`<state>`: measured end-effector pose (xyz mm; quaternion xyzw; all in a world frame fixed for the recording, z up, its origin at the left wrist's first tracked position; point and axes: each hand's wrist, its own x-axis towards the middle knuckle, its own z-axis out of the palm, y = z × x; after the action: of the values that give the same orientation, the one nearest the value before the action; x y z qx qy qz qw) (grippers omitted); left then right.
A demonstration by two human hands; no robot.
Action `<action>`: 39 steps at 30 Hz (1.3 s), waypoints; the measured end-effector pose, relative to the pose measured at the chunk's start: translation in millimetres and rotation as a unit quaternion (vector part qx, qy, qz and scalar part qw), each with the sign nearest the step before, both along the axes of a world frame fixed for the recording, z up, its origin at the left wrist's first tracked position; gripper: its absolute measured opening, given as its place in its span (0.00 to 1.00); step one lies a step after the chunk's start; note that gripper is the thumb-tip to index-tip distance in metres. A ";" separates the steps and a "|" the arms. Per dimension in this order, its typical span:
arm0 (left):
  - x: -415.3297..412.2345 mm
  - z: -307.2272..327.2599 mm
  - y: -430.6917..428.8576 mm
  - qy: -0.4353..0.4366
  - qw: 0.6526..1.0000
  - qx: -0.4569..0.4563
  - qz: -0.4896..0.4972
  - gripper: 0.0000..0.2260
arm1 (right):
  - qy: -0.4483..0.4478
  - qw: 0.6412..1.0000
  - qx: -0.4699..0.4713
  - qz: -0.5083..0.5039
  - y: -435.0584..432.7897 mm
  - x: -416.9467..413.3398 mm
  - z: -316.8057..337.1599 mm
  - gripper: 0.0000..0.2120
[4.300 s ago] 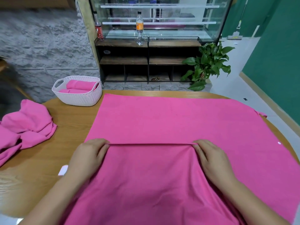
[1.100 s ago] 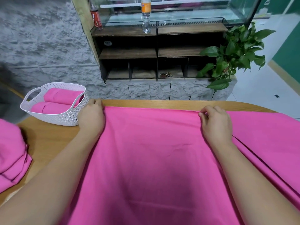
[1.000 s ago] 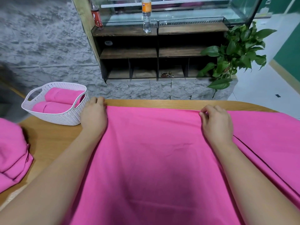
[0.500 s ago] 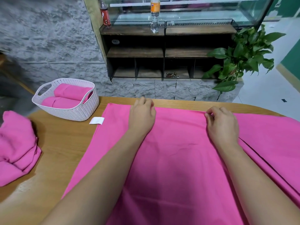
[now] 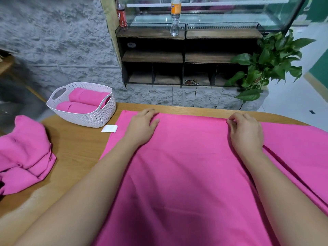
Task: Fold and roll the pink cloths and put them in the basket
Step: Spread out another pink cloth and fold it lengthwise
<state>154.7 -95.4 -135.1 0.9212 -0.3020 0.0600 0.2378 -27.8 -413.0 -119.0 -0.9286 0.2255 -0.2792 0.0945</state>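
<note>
**Left hand (image 5: 142, 128) sliding back toward the far-left corner**

Since half a second ago, we are bringing our left hand leftward along the far edge of the pink cloth (image 5: 177, 166), so it is now sitting nearer the cloth's far-left corner. Our right hand (image 5: 245, 132) is staying where it was, at the far edge toward the right.

We are pressing the left hand palm-down on the cloth, its fingers nearly straight and lying flat. We are curling the right hand's fingers (image 5: 230, 121) and pinching the far edge of the cloth between them and the thumb.

The pink cloth is lying folded over on the table (image 5: 76, 146), with its upper layer reaching the far edge and a lower layer showing out to the right. A white tag (image 5: 109, 128) is sticking out at its left side, just near of the basket (image 5: 92, 118).

The basket is standing at the far left of the table, holding two rolled cloths (image 5: 88, 96) side by side. A heap of pink cloths (image 5: 23, 151) is lying at the left edge, apart from the basket.
</note>
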 end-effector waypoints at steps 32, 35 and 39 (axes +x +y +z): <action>-111.0 25.9 -234.2 -0.045 0.973 -0.044 -0.222 0.07 | 0.223 0.952 0.210 -0.002 -60.0 -93.9 41.2 0.11; -124.5 22.6 -252.7 -0.040 0.967 -0.072 -0.239 0.06 | 0.211 0.940 0.268 -0.003 -73.7 -104.8 42.1 0.09; -134.9 4.6 -258.2 -0.043 0.970 -0.078 -0.225 0.04 | 0.221 0.936 0.273 0.017 -86.2 -125.5 49.0 0.05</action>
<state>19.8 -353.6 -130.4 0.8046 -0.5061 0.0676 0.3031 -153.3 -499.2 -70.1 -0.9090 0.2927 0.0070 0.2966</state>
